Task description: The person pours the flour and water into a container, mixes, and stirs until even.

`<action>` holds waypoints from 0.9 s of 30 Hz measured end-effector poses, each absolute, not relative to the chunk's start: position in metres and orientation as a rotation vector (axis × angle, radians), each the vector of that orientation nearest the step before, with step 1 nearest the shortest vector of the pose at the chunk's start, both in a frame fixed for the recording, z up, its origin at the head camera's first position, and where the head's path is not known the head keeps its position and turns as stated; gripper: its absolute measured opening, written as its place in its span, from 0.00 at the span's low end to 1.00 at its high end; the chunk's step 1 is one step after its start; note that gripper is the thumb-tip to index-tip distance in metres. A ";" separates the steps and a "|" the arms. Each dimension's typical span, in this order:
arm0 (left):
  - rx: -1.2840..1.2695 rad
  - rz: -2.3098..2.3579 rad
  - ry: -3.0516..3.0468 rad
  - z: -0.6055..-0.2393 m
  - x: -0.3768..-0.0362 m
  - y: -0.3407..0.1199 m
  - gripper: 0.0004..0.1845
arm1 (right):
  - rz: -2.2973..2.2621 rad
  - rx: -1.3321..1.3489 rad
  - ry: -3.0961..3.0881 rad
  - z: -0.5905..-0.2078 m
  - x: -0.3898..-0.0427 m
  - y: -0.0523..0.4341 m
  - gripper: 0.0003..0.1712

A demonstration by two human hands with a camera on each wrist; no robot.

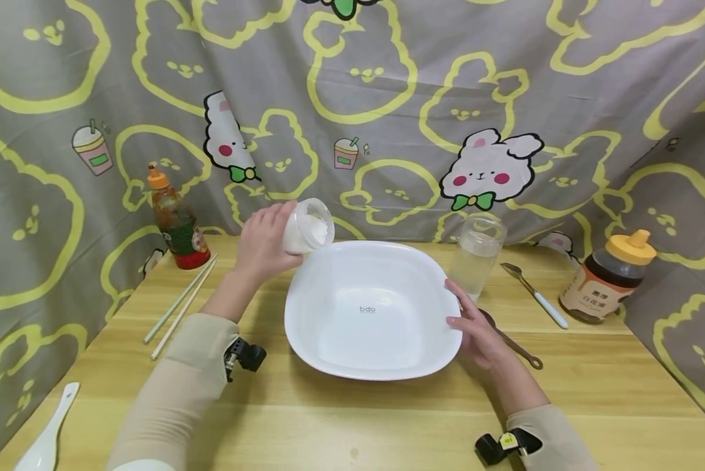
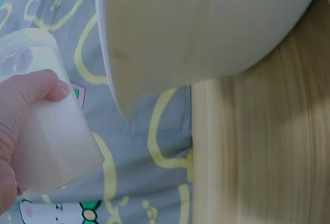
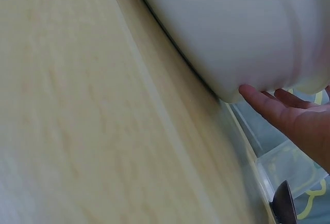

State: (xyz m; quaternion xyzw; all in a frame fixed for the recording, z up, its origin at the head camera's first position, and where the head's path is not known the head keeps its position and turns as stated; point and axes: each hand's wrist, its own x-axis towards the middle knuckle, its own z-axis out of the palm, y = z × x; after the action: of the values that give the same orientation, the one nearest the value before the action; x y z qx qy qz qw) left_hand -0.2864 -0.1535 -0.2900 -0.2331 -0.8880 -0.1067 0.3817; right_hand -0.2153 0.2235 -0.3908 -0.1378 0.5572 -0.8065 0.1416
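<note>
My left hand (image 1: 264,242) grips a clear jar (image 2: 56,136) of white powder (image 1: 319,230), tipped with its mouth towards the basin's far left rim. The thumb lies across the jar's side in the left wrist view. A white basin (image 1: 367,350) marked "bdo" stands on the table, its inside bare apart from that lettering. At its right rim my right hand (image 1: 479,337) holds on, with fingertips over the edge. From the right wrist view, fingers (image 3: 263,105) of this hand press against the basin's outer wall.
Right of the basin are a clear jar of liquid (image 1: 476,255), a brown ladle (image 1: 514,343), a blue-handled spoon (image 1: 541,302) and a honey bottle (image 1: 605,278). Leftward are a sauce bottle (image 1: 178,229), chopsticks (image 1: 182,307) and a white spoon (image 1: 49,435). A patterned curtain (image 1: 376,176) hangs behind.
</note>
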 end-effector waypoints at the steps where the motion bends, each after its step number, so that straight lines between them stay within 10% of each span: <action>1: -0.611 -0.261 -2.256 -0.290 -0.286 -0.152 0.44 | -2.323 -0.399 1.610 -0.391 -0.215 0.223 0.39; 27: -0.788 0.100 -2.272 -0.294 -0.289 -0.112 0.44 | -2.338 -0.377 1.626 -0.391 -0.214 0.221 0.39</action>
State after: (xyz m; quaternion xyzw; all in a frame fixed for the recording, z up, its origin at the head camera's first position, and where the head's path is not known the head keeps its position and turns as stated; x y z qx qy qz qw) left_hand -0.2889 -0.1121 -0.2936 -0.3057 -0.8810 0.0388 0.3589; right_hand -0.2139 0.2213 -0.3910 -0.1299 0.5610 -0.8065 0.1340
